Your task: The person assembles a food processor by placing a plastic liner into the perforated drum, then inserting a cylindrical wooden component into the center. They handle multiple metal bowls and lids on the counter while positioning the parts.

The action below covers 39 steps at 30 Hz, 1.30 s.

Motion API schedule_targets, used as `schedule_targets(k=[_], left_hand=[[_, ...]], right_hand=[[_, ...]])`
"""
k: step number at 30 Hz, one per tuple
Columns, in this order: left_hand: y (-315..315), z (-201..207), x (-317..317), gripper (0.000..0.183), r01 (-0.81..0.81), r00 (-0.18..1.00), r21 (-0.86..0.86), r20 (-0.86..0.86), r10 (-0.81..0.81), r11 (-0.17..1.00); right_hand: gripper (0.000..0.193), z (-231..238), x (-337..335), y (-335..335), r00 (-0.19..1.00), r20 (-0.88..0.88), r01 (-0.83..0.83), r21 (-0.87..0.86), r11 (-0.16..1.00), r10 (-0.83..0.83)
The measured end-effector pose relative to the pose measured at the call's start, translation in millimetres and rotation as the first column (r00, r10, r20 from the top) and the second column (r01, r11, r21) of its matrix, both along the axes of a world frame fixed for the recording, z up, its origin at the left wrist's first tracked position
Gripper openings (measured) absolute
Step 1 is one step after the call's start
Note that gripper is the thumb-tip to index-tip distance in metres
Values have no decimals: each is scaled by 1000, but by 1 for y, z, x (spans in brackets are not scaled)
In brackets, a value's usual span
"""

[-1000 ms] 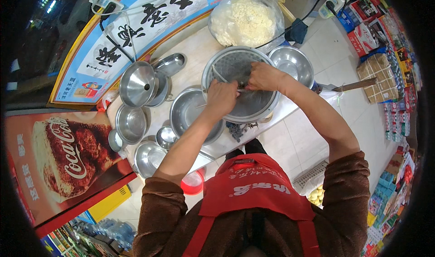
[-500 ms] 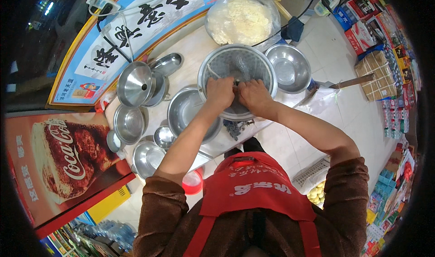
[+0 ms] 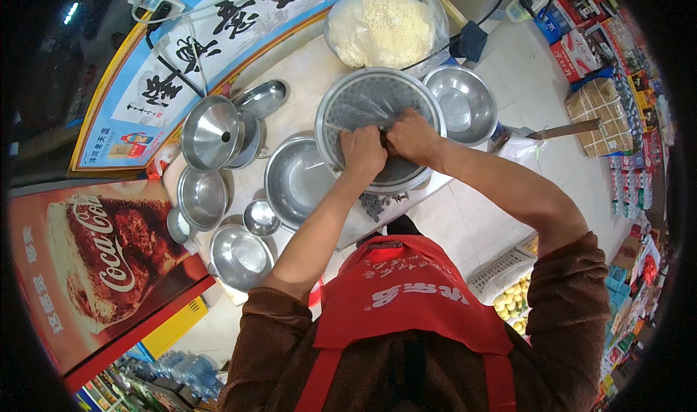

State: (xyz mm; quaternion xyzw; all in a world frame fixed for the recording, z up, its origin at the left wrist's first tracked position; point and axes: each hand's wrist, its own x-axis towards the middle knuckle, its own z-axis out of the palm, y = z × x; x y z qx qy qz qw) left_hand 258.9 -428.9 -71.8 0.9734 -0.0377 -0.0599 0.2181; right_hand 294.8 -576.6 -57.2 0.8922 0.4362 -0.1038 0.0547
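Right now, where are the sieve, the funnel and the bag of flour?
sieve point(image 3: 367, 96): head view, on the bare mesh above the hands.
funnel point(image 3: 210, 131): head view, on the cone's inner wall.
bag of flour point(image 3: 385, 23): head view, on the white heap seen through the clear plastic.

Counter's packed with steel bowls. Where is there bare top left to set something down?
Bare counter shows between the ladle-shaped scoop, the bag of white crumbs and the round sieve tray where both hands, left hand and right hand, work. Left of the empty bowl it is crowded: funnel and small bowls touch.
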Motion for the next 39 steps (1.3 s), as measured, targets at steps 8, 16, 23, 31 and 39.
schedule_targets(k=[8,16,23,31,39], left_hand=[[21,-1,10,11,222,973,32,-77,-219,975],[59,43,9,20,419,814,76,410,-411,905],[78,48,-26,18,400,851,38,356,-387,916],[65,45,-24,24,473,881,209,-107,-461,856],[46,15,-8,24,482,869,400,-106,-483,780]], right_hand=[[14,-22,-23,9,990,87,98,104,990,-108],[20,29,-24,-15,924,-369,267,428,864,-103],[19,65,-3,-42,915,-381,302,427,852,-133],[30,2,-15,-8,996,-69,58,-43,997,-61],[34,-22,-14,-8,999,-13,51,73,996,-50]])
